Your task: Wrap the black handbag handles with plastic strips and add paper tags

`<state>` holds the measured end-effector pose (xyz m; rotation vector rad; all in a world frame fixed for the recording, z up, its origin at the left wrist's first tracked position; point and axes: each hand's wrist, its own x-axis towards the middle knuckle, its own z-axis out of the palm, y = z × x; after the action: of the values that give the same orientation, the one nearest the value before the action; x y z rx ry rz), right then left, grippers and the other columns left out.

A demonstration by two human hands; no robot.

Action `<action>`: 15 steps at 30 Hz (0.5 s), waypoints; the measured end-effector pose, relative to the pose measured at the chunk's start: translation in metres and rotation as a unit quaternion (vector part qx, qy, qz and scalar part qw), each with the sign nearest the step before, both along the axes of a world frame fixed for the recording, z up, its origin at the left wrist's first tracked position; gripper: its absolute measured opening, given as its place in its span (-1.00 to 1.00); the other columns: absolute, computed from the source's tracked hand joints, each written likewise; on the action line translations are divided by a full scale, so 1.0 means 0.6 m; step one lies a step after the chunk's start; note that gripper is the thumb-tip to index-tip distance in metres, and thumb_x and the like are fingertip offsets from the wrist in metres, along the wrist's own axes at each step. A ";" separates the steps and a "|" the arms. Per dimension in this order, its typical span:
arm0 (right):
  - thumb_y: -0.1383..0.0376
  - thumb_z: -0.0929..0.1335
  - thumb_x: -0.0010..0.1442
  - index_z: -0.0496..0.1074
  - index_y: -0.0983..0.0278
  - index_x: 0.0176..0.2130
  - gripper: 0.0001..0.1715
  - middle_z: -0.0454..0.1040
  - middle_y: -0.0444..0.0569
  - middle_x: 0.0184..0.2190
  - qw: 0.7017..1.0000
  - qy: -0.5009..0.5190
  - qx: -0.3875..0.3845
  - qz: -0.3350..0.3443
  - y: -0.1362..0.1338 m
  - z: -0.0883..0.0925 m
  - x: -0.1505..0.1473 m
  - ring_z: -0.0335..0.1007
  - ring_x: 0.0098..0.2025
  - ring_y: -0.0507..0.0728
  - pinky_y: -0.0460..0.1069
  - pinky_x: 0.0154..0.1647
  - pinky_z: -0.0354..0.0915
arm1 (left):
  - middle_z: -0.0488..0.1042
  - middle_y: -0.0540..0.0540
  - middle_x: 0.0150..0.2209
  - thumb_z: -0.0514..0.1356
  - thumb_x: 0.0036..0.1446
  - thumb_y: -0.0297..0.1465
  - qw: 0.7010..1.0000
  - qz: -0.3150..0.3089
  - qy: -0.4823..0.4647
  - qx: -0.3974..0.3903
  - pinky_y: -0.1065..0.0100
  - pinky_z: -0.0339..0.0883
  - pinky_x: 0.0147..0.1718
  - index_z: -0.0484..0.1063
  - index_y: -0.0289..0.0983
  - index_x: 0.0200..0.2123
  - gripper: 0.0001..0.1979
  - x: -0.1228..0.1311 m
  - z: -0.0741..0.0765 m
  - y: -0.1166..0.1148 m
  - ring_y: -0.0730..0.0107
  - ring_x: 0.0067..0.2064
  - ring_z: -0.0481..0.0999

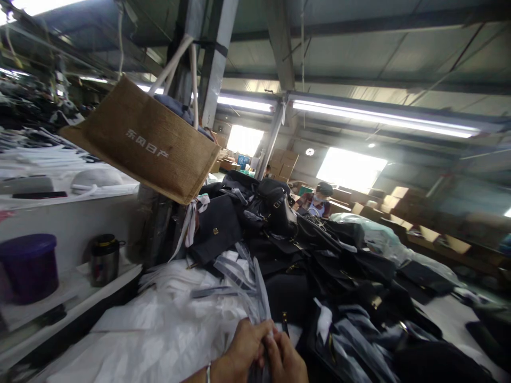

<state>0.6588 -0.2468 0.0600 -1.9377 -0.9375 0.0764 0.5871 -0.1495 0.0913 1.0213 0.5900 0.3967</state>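
Observation:
Near the bottom middle, my left hand [245,346] and my right hand [286,359] are close together, fingers closed on a bunch of long, greyish clear plastic strips [261,292]. The strips fan out upward from the fingers; whether anything is inside them cannot be made out. A bracelet [208,372] circles my left wrist. White translucent sheets or bags [159,319] lie in a stack to the left of my hands. Just beyond and to the right is a heap of black bags [287,260] with gold-coloured clasps, some with clear plastic on them.
A brown tote bag [143,138] hangs from a metal post [215,64] at the left. Below it, a purple bucket [30,271] and a dark flask [104,260] stand on a shelf. Beyond the heap is a person [317,202]; open cardboard boxes [423,234] line the right.

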 end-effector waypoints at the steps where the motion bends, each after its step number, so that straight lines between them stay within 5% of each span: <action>1: -0.26 0.19 0.22 0.41 0.18 -0.42 -0.37 0.53 -0.04 -0.52 1.000 0.013 0.000 0.008 0.002 0.002 0.001 0.49 -0.46 0.21 -0.04 -0.42 0.33 | 0.09 0.14 -0.83 0.24 -0.06 -0.08 1.000 0.000 -0.001 -0.008 0.46 -0.06 -0.73 0.46 -0.32 -0.52 -0.63 -0.003 0.005 0.002 0.54 -0.76 0.06; 7: -0.11 0.36 0.18 0.42 0.23 -0.25 -0.54 0.54 0.01 -0.29 0.972 0.191 0.053 0.127 0.012 0.069 -0.027 0.48 -0.22 0.24 0.01 -0.21 0.36 | 0.27 0.06 -0.74 0.26 -0.06 -0.30 1.000 0.011 0.002 -0.020 0.47 -0.03 -0.72 0.53 -0.40 -0.47 -0.76 -0.017 0.057 0.026 0.57 -0.73 0.12; 11: -0.10 0.40 0.13 0.36 0.24 -0.22 -0.51 0.43 -0.14 -0.47 0.928 0.314 0.028 0.198 0.006 0.114 -0.047 0.39 -0.45 0.11 -0.03 -0.40 0.31 | 0.03 0.17 -0.82 0.25 0.05 -0.31 0.998 -0.013 -0.032 -0.053 0.51 -0.02 -0.70 0.59 -0.41 -0.35 -0.75 -0.020 0.087 0.061 0.58 -0.73 0.09; 15: -0.03 0.39 0.19 0.29 0.25 -0.26 -0.58 0.36 -0.22 -0.53 0.879 0.390 -0.057 0.270 -0.042 0.119 -0.047 0.30 -0.57 0.00 -0.11 -0.51 0.22 | 0.02 0.18 -0.81 0.23 0.10 -0.34 0.991 0.001 -0.063 -0.114 0.54 0.03 -0.71 0.58 -0.42 -0.35 -0.77 -0.022 0.080 0.100 0.62 -0.73 0.04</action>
<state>0.6309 -0.2719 0.1316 -1.4617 -0.8756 1.1685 0.5739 -0.0895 0.1392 0.7704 0.5112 0.3832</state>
